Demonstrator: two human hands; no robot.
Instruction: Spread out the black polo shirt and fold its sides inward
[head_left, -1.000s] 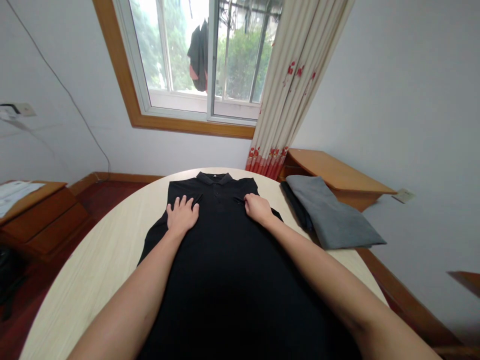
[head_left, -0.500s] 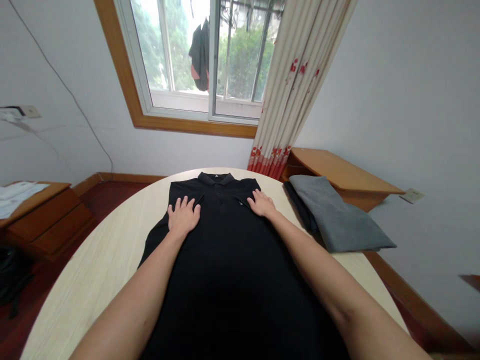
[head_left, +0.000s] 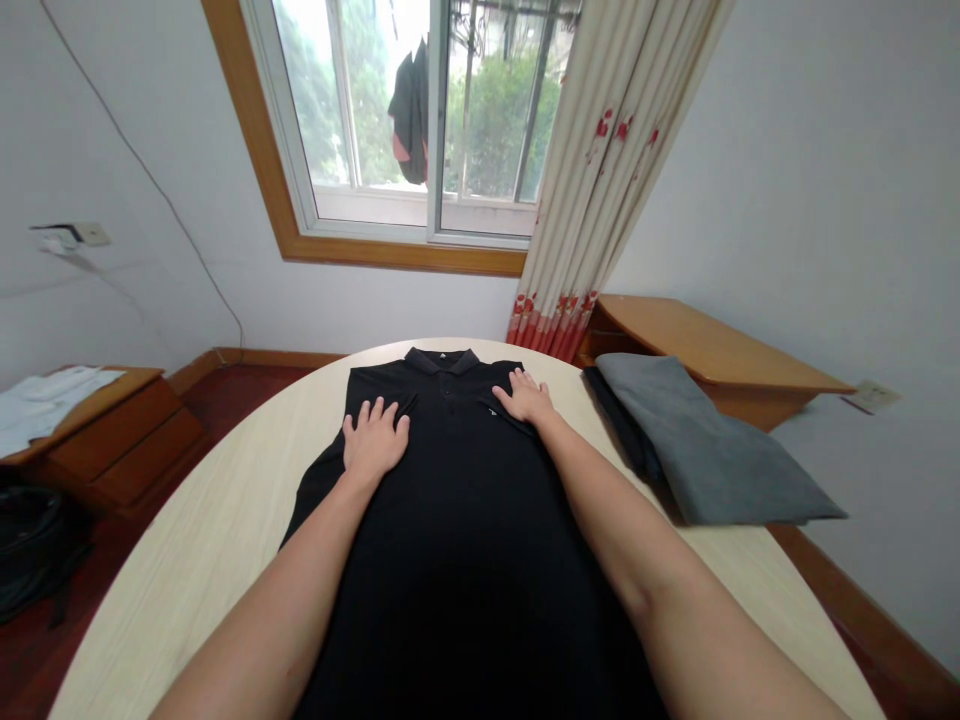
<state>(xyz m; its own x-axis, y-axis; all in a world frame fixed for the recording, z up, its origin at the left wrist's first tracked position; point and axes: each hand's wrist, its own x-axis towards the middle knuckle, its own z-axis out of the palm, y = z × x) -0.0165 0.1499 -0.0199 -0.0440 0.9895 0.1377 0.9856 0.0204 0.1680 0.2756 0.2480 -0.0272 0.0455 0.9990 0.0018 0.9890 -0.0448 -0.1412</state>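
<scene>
Black polo shirt [head_left: 465, 520] lies front-up down the middle of the pale wood counter [head_left: 210, 520], with the hem nearest the person and the collar [head_left: 442, 360] far off at 12 o'clock. Both forearms lie along it.

Left hand [head_left: 375, 440] is palm down on the chest at 11 o'clock, fingers spread, grip wide, holding nothing. Right hand [head_left: 525, 400] is palm down at 1 o'clock just beside the placket, fingers spread, grip wide, nothing pinched.

The work reads as pressing the chest flat. To do it well, keep both palms low with even weight. Stroke outward from the placket toward the shoulders, since an inward push would likely bunch cloth at the buttons. Lift the forearms before sliding, or they may drag the body. The sleeve edge at 9 o'clock lies loose and wants flattening too.

Grey folded cloth [head_left: 712, 450] sits at 2 o'clock on a darker folded piece [head_left: 622, 425], near the shirt but apart. Farther back are a wooden desk [head_left: 705, 345] at 2 o'clock, a curtain [head_left: 600, 180] at 1, a window [head_left: 405, 120] at 12 and a low cabinet [head_left: 112, 440] at 9.
</scene>
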